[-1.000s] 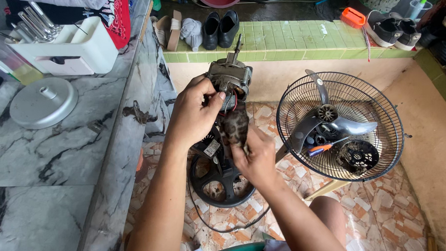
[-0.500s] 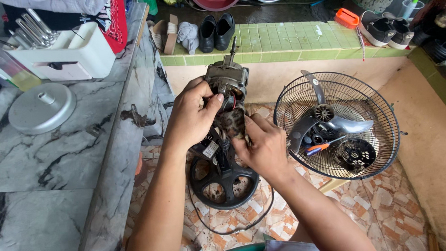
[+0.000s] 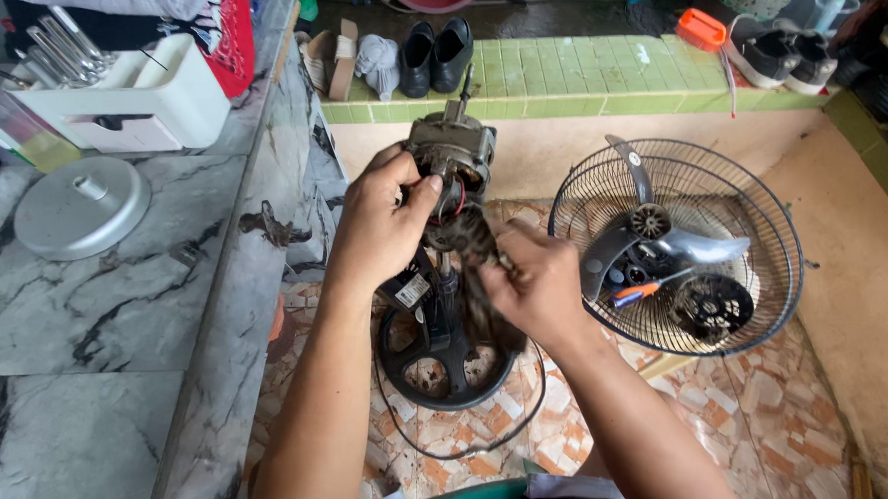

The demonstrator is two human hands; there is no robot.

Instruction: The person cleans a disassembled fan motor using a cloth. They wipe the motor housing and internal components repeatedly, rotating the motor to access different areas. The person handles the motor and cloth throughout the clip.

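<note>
A bare fan motor (image 3: 450, 154) with a metal shaft and visible windings sits atop a black fan stand (image 3: 439, 354) on the tiled floor. My left hand (image 3: 383, 222) grips the motor's left side, fingers curled at the wiring. My right hand (image 3: 530, 286) pinches a dark patterned rag (image 3: 479, 248) pressed against the motor's lower part. A black cord loops around the stand's round base.
A wire fan guard (image 3: 675, 244) lies to the right, holding a blade, a screwdriver and a round black part. A marble counter (image 3: 118, 324) on the left bears a metal lid and a white cutlery rack. Shoes line the green tiled step (image 3: 576, 74) behind.
My right hand has shifted slightly down and right with the rag along the motor. The left hand stays on the motor.
</note>
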